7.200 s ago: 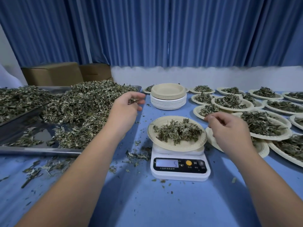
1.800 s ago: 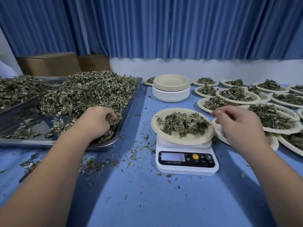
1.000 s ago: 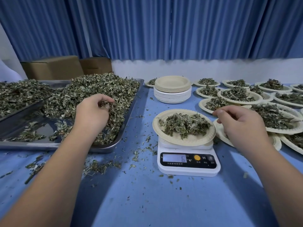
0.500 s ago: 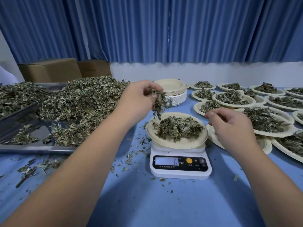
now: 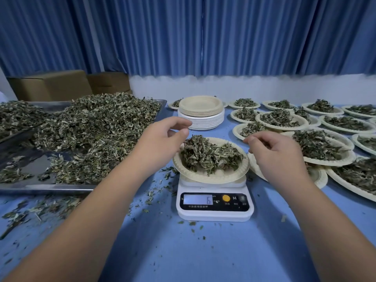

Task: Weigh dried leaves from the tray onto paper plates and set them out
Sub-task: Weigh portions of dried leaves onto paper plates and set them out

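Roughly, the job looks well past its start but far from over. Along the left edge of the counter (image 5: 203,253) sits a shallow steel tray (image 5: 61,187) piled high with a heap of dried grey-green leaves (image 5: 97,127), with only a patch of bare metal showing at its near side, so I judge there is plenty of stock left to portion. Crumbs of leaf litter the blue counter in front of it.

The left hand (image 5: 162,139) hovers over the left rim of a pale round paper plate (image 5: 213,176). Its fingers are loosely spread, thumb apart from them, and nothing shows in its grasp. That plate sits on a small white digital kitchen scale (image 5: 214,203) near the middle of the counter and carries a mound of leaves. The display seems to read 6. Whether that is the target weight I cannot say.

Behind it, toward the far edge, stands a stack of empty paper plates (image 5: 201,116), suggesting many portions are yet to fill.

The right hand (image 5: 278,155) is curled at the plate's right rim. I cannot tell whether it pinches any leaves.

Toward the right edge, many filled paper plates (image 5: 333,162) are set out, overlapping.
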The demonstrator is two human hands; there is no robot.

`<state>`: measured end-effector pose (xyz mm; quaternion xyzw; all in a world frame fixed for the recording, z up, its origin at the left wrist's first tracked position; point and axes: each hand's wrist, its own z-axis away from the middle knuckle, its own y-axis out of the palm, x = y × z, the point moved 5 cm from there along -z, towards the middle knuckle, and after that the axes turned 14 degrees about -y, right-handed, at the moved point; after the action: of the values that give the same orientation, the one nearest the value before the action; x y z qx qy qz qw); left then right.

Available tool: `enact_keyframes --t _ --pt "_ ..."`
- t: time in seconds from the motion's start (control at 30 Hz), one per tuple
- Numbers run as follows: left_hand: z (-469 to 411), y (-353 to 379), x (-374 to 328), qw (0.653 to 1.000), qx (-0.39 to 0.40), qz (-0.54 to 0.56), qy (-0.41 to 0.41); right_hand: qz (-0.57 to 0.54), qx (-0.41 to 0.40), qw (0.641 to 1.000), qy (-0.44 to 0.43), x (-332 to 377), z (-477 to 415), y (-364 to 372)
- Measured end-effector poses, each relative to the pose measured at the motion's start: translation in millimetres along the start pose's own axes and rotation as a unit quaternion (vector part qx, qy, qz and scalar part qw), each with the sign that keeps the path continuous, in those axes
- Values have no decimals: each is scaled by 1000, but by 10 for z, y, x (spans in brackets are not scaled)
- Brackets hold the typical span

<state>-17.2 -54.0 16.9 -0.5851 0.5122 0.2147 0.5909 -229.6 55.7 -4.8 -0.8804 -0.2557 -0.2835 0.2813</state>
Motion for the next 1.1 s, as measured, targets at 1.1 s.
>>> enact_keyframes --t 1.1 --pt "50 190 -45 973 14 -198 115 14 16 1000 4 85 36 19"
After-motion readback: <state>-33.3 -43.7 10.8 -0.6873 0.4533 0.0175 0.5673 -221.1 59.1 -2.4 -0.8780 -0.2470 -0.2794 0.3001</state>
